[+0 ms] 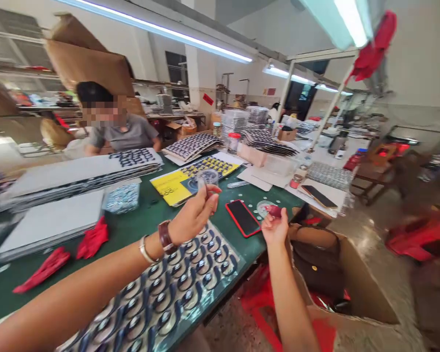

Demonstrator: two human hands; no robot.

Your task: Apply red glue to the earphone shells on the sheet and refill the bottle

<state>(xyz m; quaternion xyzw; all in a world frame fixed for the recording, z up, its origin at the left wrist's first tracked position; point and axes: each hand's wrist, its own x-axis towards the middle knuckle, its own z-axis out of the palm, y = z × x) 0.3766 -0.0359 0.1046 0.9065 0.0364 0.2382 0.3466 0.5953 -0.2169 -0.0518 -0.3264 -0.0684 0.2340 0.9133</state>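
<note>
My left hand [196, 215], with a brown-strapped watch and a bangle on the wrist, is raised over the table. Its fingers are closed on a clear round plastic piece [208, 178], whose exact kind I cannot make out. My right hand [275, 229], near the table edge, pinches a small dark red piece [274, 210]. Just behind it lies a clear round dish [263, 207] with small pale discs around it. A red-cased phone [243, 218] rests between my hands. Below my left arm, rows of dark curved pieces with shiny round centres fill a plastic-covered sheet [183, 278].
Red gloves [92, 238] and stacked boards [51, 217] lie at left. A yellow printed sheet [172, 188] is ahead. Another person [126, 132] sits across the table. At right, an open cardboard box [366, 278] holds a dark bag [317, 264]; another phone [319, 196] lies beyond.
</note>
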